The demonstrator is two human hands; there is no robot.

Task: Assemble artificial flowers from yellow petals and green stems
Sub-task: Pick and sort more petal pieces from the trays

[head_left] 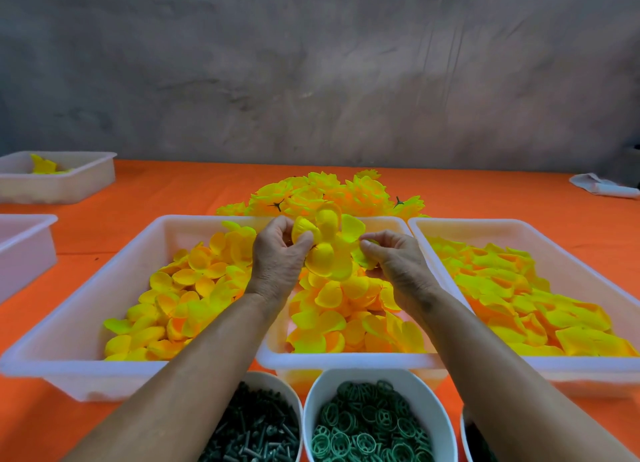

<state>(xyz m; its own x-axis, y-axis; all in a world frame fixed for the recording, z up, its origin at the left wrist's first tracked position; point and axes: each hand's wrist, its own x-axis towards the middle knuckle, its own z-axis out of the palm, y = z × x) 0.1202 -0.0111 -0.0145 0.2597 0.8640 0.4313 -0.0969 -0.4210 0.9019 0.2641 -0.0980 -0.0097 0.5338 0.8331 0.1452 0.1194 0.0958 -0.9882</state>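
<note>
Head view: a half-built flower [327, 245] is held above the middle tray [346, 359], gripped by the left hand [277, 253] at its centre, while a yellow petal [363, 259] is pinched by the right hand [394, 264]. Loose petals [194, 299] fill three white trays; finished flowers [332, 191] are piled behind on the orange table [173, 191].

Left hand [277, 250], right hand [394, 257] hold yellow flower [329, 247] above trays.
</note>
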